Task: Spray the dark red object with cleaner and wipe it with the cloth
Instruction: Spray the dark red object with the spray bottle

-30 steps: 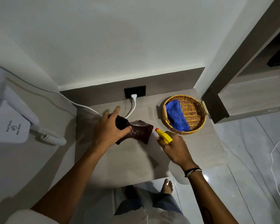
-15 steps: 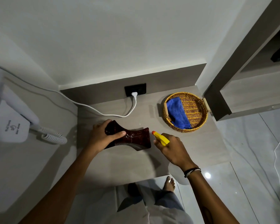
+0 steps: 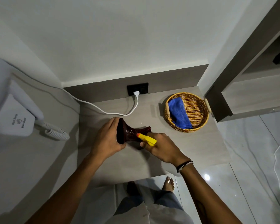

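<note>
The dark red object (image 3: 129,132), a glossy flared vase-like piece, lies on its side on the grey countertop (image 3: 192,147). My left hand (image 3: 107,139) grips its wide end at the left. My right hand (image 3: 162,147) holds a spray bottle with a yellow head (image 3: 148,139); the orange nozzle tip sits right at the object's narrow waist. The bottle's body is hidden under my hand. A blue cloth (image 3: 179,113) lies folded in a round wicker basket (image 3: 199,110) at the back right of the counter.
A white cable (image 3: 103,111) runs across the back of the counter to a plug in a black wall socket (image 3: 137,88). A wall hair dryer (image 3: 14,117) with a coiled cord hangs at the left. The counter's front edge is near my feet; a cabinet stands at the right.
My left hand has turned and pulled the dark red object nearer to me. My right hand has brought the spray nozzle from beside the object's right end up against its middle.
</note>
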Demonstrator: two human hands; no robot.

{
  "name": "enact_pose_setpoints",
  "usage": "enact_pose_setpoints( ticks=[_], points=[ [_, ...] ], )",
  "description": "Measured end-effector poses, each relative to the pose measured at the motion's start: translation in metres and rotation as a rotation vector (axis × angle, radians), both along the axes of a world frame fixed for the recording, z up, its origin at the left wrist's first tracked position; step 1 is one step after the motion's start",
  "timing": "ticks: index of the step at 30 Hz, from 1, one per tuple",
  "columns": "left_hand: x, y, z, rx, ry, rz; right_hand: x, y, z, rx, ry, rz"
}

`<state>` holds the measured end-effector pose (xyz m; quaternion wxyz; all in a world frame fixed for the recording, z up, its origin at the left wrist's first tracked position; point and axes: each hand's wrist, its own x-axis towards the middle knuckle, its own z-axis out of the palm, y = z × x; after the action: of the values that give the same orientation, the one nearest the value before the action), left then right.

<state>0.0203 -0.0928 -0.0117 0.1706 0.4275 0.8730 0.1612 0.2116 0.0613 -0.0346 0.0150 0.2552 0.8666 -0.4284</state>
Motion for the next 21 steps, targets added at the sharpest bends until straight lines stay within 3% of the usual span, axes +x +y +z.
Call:
enact_pose_setpoints(
  ticks=[17, 21],
  points=[
    [-0.001, 0.004, 0.001, -0.052, 0.021, -0.016, 0.028, 0.012, -0.016, 0.182, -0.235, -0.18],
    [0.001, 0.007, 0.002, -0.054, 0.037, -0.031, 0.022, 0.01, -0.015, 0.092, -0.16, -0.107]
  ],
)
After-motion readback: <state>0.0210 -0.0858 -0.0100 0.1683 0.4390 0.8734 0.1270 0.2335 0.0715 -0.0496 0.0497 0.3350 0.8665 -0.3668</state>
